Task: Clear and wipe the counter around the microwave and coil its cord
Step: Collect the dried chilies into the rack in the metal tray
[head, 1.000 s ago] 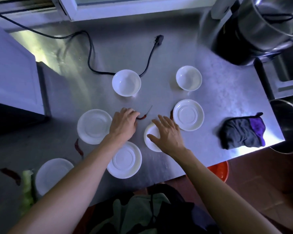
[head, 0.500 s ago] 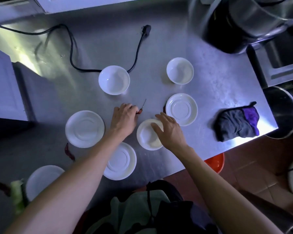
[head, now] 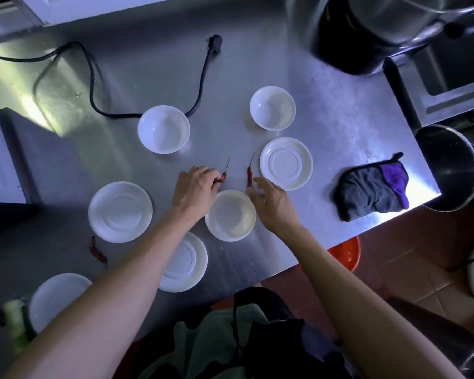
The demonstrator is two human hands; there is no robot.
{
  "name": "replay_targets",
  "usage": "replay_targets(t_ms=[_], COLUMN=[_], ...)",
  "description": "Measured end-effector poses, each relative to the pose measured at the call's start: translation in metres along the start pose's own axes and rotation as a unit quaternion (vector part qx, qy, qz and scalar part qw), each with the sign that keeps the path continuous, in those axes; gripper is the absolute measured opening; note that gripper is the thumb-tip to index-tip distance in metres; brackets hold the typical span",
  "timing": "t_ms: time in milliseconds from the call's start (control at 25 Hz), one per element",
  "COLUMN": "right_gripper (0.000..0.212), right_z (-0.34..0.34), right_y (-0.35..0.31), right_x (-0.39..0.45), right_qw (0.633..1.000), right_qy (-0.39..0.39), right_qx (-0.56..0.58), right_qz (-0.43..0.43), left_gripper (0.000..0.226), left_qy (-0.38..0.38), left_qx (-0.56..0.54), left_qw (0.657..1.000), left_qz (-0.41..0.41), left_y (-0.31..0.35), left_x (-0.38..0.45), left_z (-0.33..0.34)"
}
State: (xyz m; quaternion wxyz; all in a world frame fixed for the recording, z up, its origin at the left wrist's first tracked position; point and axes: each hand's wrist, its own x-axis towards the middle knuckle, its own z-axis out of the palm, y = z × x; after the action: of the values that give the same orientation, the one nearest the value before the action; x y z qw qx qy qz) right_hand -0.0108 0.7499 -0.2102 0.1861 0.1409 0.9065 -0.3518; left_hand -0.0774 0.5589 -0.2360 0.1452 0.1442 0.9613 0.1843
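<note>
On the tabletop (head: 326,127), the left hand (head: 195,188) pinches a red chili (head: 222,177) between curled fingers. The right hand (head: 271,205) pinches the lower end of a second chili (head: 249,175) at its fingertips. A bowl (head: 230,216) sits between both hands. The cord (head: 200,86) lies uncoiled beyond the fingers; the cloth (head: 372,195) lies well right of them.

saucers (head: 285,163): I count five
bowls (head: 163,129): three
dried chillies (head: 249,176): three plainly seen
cloth (head: 372,195): one
cord (head: 99,105): one
</note>
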Motion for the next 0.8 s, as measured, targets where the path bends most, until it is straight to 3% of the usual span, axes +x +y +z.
replay_targets(t_ms=[240,400,600,800], right_gripper=[0.007,0.013,0.017,0.015], right_z=[-0.002,0.013,0.022,0.015], right_y=[-0.004,-0.016,-0.028,-0.03], right_x=[0.03,0.051,0.073,0.083], right_qw=[0.997,0.994,0.986,0.986], right_qy=[0.045,0.033,0.014,0.013], right_qx=[-0.054,-0.104,-0.135,-0.154], right_qz=[-0.038,-0.028,-0.098,-0.064], left_gripper=[0.01,0.009,0.007,0.008], left_qy=[-0.001,0.013,0.032,0.056], left_qx=[0.0,-0.004,-0.01,-0.022], left_qw=[1.0,1.0,0.998,0.993], left_qz=[-0.009,-0.022,-0.061,-0.097], left_y=[0.0,-0.004,-0.016,-0.024], left_x=[-0.002,-0.008,-0.028,-0.051], left_z=[-0.006,-0.013,-0.023,-0.033])
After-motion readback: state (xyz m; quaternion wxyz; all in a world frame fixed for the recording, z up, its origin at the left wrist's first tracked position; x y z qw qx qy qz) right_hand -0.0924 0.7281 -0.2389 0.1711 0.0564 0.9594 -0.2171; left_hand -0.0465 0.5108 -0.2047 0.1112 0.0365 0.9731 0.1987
